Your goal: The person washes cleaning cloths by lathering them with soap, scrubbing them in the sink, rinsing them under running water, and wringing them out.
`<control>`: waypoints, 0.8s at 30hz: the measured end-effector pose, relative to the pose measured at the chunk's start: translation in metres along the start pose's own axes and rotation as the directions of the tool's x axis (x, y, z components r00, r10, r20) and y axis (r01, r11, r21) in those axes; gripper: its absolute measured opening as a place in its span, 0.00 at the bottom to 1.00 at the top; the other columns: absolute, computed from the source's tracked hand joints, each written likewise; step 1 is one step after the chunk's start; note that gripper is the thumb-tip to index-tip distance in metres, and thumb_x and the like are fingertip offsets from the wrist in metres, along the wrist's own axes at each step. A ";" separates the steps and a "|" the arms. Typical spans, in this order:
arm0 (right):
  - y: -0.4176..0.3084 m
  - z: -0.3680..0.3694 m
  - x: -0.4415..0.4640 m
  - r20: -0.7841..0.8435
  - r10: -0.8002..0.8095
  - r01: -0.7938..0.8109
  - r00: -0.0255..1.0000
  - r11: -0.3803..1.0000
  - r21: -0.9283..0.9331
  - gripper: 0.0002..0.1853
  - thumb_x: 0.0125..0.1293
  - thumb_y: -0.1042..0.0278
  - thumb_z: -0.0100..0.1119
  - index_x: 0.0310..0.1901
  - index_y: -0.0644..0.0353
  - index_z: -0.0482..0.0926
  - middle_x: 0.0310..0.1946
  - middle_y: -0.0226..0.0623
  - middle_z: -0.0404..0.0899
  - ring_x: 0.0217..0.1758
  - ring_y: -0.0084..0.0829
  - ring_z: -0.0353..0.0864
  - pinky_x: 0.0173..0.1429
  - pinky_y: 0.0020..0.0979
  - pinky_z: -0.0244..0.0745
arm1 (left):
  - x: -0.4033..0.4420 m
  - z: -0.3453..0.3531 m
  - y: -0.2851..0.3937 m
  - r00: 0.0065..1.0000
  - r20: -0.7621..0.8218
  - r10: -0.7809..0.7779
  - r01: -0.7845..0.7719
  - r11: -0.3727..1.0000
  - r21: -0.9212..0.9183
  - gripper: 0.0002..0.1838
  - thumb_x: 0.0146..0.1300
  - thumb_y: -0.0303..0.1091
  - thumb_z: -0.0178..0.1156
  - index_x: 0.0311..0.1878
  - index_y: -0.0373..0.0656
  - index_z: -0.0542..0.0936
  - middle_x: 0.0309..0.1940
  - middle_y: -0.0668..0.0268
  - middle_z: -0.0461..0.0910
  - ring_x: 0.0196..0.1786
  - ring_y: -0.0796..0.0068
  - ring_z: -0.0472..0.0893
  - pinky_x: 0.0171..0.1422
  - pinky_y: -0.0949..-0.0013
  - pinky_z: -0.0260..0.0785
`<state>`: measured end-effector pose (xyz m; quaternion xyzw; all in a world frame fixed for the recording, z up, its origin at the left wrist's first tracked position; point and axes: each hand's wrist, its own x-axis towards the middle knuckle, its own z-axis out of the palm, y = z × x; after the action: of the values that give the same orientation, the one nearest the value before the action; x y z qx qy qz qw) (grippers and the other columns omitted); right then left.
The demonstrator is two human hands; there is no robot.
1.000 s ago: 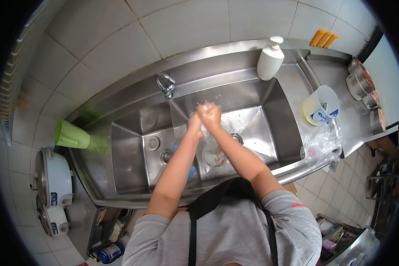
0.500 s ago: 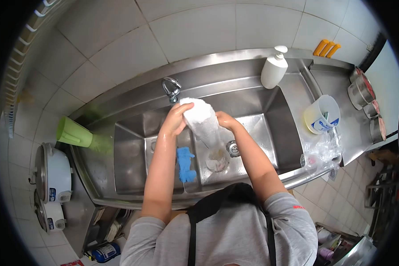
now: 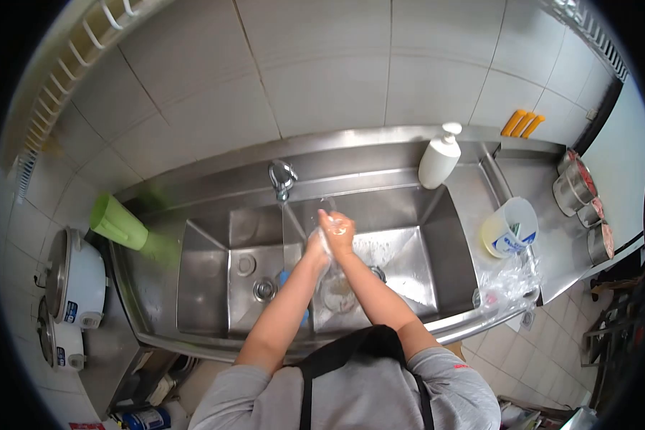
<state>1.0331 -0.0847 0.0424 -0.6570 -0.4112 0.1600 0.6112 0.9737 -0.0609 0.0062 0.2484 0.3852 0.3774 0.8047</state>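
Observation:
My left hand (image 3: 317, 247) and my right hand (image 3: 339, 233) are pressed together over the right basin, in front of the faucet (image 3: 282, 179). Between them is a white cloth (image 3: 325, 242), bunched up and mostly hidden by the palms and fingers. The skin looks wet. Below my forearms, a round clear dish (image 3: 338, 294) lies on the basin floor. A blue cloth (image 3: 284, 277) hangs on the divider between the basins, largely covered by my left forearm.
A white pump bottle (image 3: 439, 159) stands on the back right ledge. To the right are a plastic jug (image 3: 509, 228), crumpled clear plastic (image 3: 510, 282) and several metal tins (image 3: 575, 188). A green pitcher (image 3: 118, 222) and white cookers (image 3: 82, 279) are on the left.
My hands have come together and squeezed the previously spread white cloth into a bunch. The camera view has tilted up, and my left forearm now covers most of the blue cloth.

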 end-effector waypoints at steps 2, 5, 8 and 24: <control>0.018 -0.015 0.023 0.109 0.171 -0.184 0.979 0.976 0.115 0.22 0.53 0.55 0.61 0.14 0.63 0.68 0.11 0.28 0.63 0.20 0.17 0.59 0.21 0.28 0.57 | -0.011 0.003 0.022 0.984 0.071 -0.161 0.136 0.954 0.268 0.13 0.60 0.41 0.51 0.38 0.41 0.75 0.31 0.65 0.77 0.33 0.73 0.77 0.37 0.70 0.69; 0.044 -0.010 0.031 0.240 -0.145 0.038 0.960 0.914 0.403 0.19 0.51 0.52 0.63 0.21 0.62 0.75 0.19 0.30 0.74 0.28 0.22 0.72 0.36 0.28 0.68 | -0.024 0.005 0.067 0.977 0.212 -0.024 -0.085 0.869 0.487 0.13 0.60 0.37 0.51 0.42 0.38 0.74 0.32 0.66 0.77 0.35 0.76 0.77 0.39 0.71 0.68; -0.019 -0.057 0.039 0.737 0.088 -0.030 0.671 0.995 -0.091 0.13 0.51 0.59 0.64 0.30 0.61 0.80 0.27 0.33 0.79 0.33 0.23 0.76 0.41 0.27 0.69 | -0.023 0.003 0.079 0.911 0.387 0.142 -0.345 0.776 0.528 0.14 0.60 0.39 0.53 0.43 0.38 0.75 0.34 0.67 0.77 0.37 0.79 0.75 0.42 0.74 0.66; -0.024 -0.015 0.015 -0.143 -0.140 0.146 0.980 0.989 0.030 0.18 0.50 0.55 0.62 0.16 0.63 0.75 0.14 0.42 0.74 0.15 0.34 0.72 0.23 0.33 0.65 | 0.019 0.020 0.016 0.943 0.326 0.074 -0.044 0.994 -0.098 0.20 0.60 0.56 0.47 0.27 0.50 0.73 0.23 0.70 0.75 0.27 0.73 0.76 0.30 0.67 0.67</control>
<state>1.0449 -0.0857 0.0728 -0.6227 -0.4101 0.0773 0.6618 0.9910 -0.0378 0.0206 0.2831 0.2207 0.3712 0.8563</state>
